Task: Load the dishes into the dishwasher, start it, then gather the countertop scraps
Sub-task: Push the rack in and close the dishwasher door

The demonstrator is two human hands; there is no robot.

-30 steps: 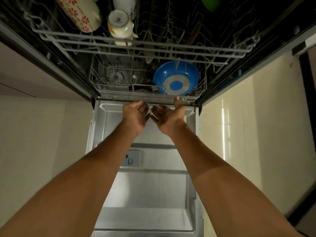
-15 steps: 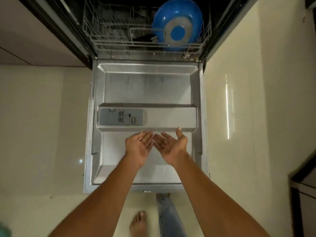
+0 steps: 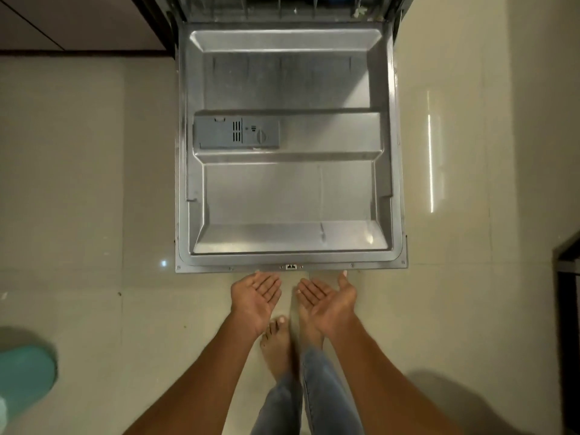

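The dishwasher door (image 3: 288, 196) lies flat and fully open in front of me, its steel inner panel facing up, with a grey detergent dispenser (image 3: 236, 133) on its left half. Only a thin strip of the lower rack (image 3: 282, 3) shows at the top edge; the dishes are out of view. My left hand (image 3: 255, 301) and my right hand (image 3: 328, 301) hover palm-up, fingers apart and empty, side by side just short of the door's front edge (image 3: 291, 267). Neither hand touches the door.
Glossy beige floor tiles (image 3: 94, 183) spread on both sides of the door. My bare feet (image 3: 277, 343) and jeans stand right below the hands. A teal object (image 3: 25, 375) lies at the lower left. A dark cabinet (image 3: 568, 277) edges in at the right.
My view has tilted down and back from the racks to the whole open door. Both empty hands have drawn back from the lower rack, over the door, to its front edge.
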